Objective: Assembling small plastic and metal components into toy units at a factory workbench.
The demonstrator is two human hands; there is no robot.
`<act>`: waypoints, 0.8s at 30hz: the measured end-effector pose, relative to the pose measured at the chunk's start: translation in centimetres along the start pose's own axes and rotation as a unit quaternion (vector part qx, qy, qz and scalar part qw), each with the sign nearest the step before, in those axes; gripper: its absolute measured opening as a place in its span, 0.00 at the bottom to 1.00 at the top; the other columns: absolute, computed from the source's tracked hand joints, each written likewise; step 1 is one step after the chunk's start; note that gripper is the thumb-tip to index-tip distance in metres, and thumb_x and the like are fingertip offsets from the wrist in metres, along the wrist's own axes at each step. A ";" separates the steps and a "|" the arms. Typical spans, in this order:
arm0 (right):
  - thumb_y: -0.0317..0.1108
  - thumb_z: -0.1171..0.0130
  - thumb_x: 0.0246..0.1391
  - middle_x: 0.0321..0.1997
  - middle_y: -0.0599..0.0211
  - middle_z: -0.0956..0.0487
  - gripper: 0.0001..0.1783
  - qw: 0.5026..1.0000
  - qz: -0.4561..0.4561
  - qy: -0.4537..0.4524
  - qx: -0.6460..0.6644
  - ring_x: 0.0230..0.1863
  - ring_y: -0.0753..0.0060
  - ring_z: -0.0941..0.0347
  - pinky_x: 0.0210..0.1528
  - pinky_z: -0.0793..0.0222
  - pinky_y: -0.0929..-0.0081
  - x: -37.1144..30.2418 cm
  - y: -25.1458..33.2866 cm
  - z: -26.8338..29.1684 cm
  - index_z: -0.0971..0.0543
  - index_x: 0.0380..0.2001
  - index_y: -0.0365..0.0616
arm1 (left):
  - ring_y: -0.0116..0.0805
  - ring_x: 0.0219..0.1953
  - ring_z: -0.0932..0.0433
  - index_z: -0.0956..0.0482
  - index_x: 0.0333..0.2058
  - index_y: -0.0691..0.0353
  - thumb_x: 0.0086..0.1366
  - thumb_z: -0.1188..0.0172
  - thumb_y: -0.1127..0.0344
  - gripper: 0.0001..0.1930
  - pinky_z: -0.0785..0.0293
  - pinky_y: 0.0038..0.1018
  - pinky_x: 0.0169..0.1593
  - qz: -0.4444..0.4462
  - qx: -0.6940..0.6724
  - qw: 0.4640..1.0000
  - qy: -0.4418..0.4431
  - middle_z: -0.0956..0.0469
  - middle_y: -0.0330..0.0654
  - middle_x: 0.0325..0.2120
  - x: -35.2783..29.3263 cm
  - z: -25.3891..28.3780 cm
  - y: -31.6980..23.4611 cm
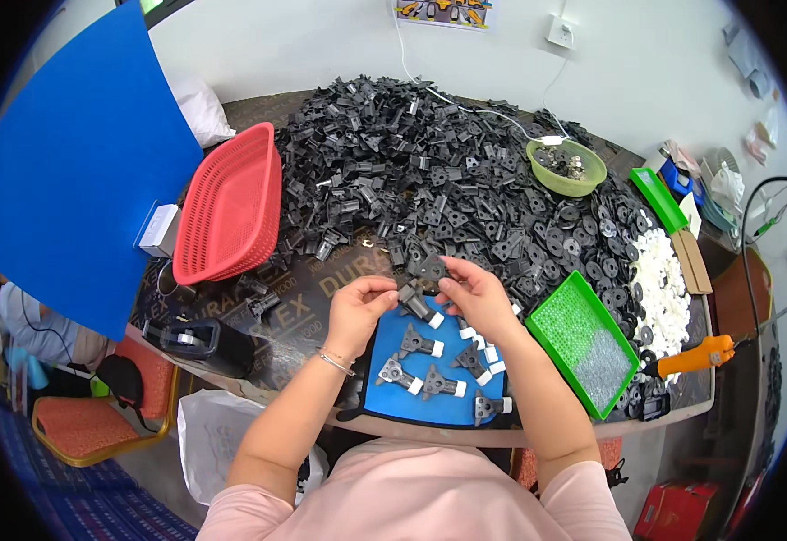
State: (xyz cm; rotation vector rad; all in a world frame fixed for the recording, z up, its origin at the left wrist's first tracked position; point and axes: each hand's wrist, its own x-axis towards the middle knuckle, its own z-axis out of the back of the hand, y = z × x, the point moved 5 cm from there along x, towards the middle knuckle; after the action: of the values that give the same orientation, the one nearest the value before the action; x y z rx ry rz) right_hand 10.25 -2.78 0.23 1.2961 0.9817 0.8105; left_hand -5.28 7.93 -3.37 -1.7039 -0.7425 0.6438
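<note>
Over the back of the blue mat (384,356), my left hand (357,311) has its thumb and fingers pinched at the edge of a black plastic part with a white end piece (418,305). Facing it, my right hand (476,298) grips a flat black plastic part (430,269) between thumb and fingertips. The two parts are close together; whether they touch I cannot tell. Below them on the mat lie several similar black parts with white ends (443,385). A few loose white pieces (491,353) are beside my right wrist.
A large heap of black plastic parts (393,162) covers the table's back. On the left stand a red basket (276,194) and a black tape dispenser (204,343). A green tray (583,343), white pieces (659,288), an orange-handled tool (695,357) and a yellow-green bowl (574,187) are at right.
</note>
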 end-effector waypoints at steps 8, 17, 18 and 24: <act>0.23 0.50 0.58 0.36 0.72 0.26 0.22 0.997 0.022 -0.066 0.016 0.32 0.83 0.29 0.32 0.32 0.86 -2.8 -0.8 2.2 0.31 0.57 0.44 | 0.30 0.35 0.26 0.26 0.45 0.61 0.50 0.37 0.78 0.20 0.27 0.25 0.43 -0.104 0.388 0.916 -0.008 0.26 0.39 0.36 1.4 -0.5 -0.2; 0.20 0.46 0.53 0.36 0.65 0.24 0.17 0.991 0.036 -0.089 0.096 0.32 0.78 0.26 0.34 0.28 0.82 -4.9 -1.2 2.9 0.33 0.46 0.37 | 0.36 0.42 0.26 0.24 0.46 0.61 0.50 0.36 0.76 0.21 0.29 0.29 0.49 -0.061 0.455 0.880 0.122 0.25 0.43 0.40 3.3 -0.5 1.7; 0.20 0.46 0.53 0.36 0.65 0.24 0.17 0.991 0.036 -0.091 0.096 0.32 0.78 0.26 0.34 0.28 0.82 -5.0 -1.3 3.0 0.33 0.46 0.37 | 0.34 0.41 0.25 0.23 0.43 0.61 0.51 0.36 0.76 0.18 0.29 0.28 0.48 -0.074 0.447 0.884 0.113 0.25 0.42 0.39 3.3 -0.5 1.5; 0.21 0.43 0.53 0.33 0.64 0.23 0.13 0.985 0.040 -0.097 0.137 0.31 0.78 0.25 0.33 0.27 0.82 -5.0 -1.9 3.0 0.31 0.42 0.36 | 0.26 0.38 0.25 0.22 0.39 0.64 0.55 0.35 0.69 0.12 0.28 0.25 0.44 -0.042 0.347 0.935 0.066 0.23 0.38 0.33 4.0 1.0 1.8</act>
State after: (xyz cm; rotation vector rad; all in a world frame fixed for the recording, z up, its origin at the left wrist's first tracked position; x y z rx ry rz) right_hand 10.97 -8.75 -0.98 1.6281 0.9094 0.6096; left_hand -3.17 11.20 -5.55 -1.0441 -0.4140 0.6279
